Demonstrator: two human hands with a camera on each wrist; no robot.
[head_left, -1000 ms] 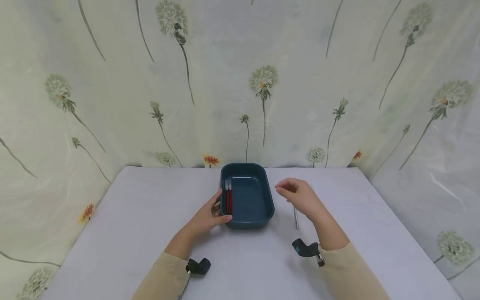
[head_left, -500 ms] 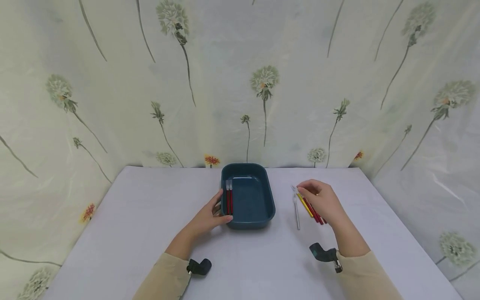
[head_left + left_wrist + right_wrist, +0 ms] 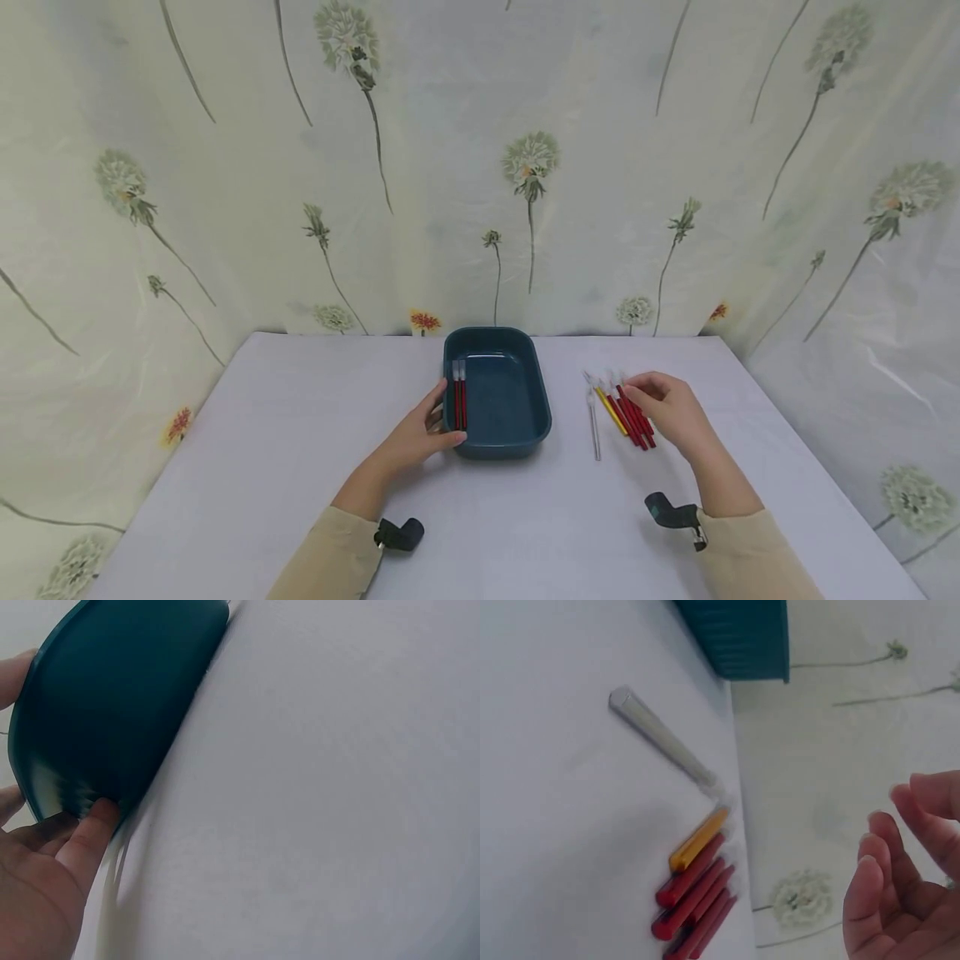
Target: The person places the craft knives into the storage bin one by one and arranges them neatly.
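My left hand [image 3: 412, 437] grips the left side of a dark blue-green rectangular box [image 3: 498, 408], thumb at the front rim and fingers along the outer wall. In the left wrist view the fingers bend round the box's corner. Two slim red pen-like sticks [image 3: 459, 404] with clear caps lie inside along its left wall. Right of the box lie a silver pen-like stick [image 3: 595, 433], a yellow one [image 3: 611, 410] and several red ones [image 3: 637, 423], clear-tipped at the far ends. My right hand [image 3: 671, 412] hovers over the red ones; in the right wrist view its relaxed fingers [image 3: 864, 889] hold nothing.
The white table [image 3: 315, 417] runs back to a hanging cloth [image 3: 450, 167] printed with dandelions, which also covers both sides. A small black camera is strapped at each wrist, the right one [image 3: 671, 512] close over the table.
My right hand has moved right, from beside the box to over the red sticks, uncovering the yellow and red ones. The left hand and the box have stayed in place.
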